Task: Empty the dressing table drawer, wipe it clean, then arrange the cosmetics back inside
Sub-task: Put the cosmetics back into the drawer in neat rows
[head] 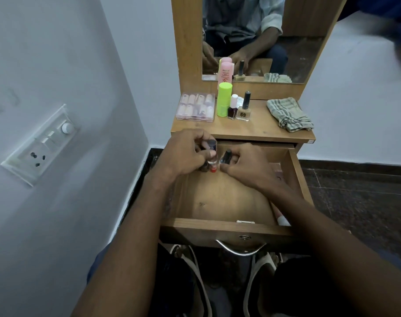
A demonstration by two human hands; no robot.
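The wooden drawer (pixel 220 227) stands pulled out under the dressing table top (pixel 259 128). Both hands reach into its far left part. My left hand (pixel 185 154) grips a small bottle with a dark cap (pixel 212 145) over a red-based bottle (pixel 213 168) and a dark one (pixel 204 167). My right hand (pixel 245 167) pinches a dark-capped bottle (pixel 227 155) beside them. A pale tube (pixel 283 219) lies along the drawer's right wall. On the top stand a nail-tip box (pixel 196 106), a green tube (pixel 224 99), a pink bottle (pixel 225 73), and two polish bottles (pixel 233 107) (pixel 244 108).
A striped folded cloth (pixel 289 114) lies on the right of the table top. The mirror (pixel 259 37) rises behind. A wall with a switch plate (pixel 42 145) is close on the left. Shoes (pixel 259 271) sit under the drawer on the dark floor.
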